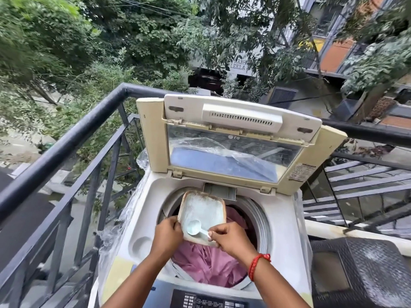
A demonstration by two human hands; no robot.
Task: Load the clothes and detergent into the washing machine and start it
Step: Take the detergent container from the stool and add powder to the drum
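washing machine (142, 232), top-loading, stands on a balcony beside a dark railing (66, 138) with its lid (235, 138) raised and pink clothes (206, 263) lying in the drum. left hand (165, 233) grips the left edge of a pale detergent tray (203, 211) held tilted over the drum opening. right hand (231, 237), red thread at the wrist, pinches the handle of a small white scoop (194, 228) resting in the tray.
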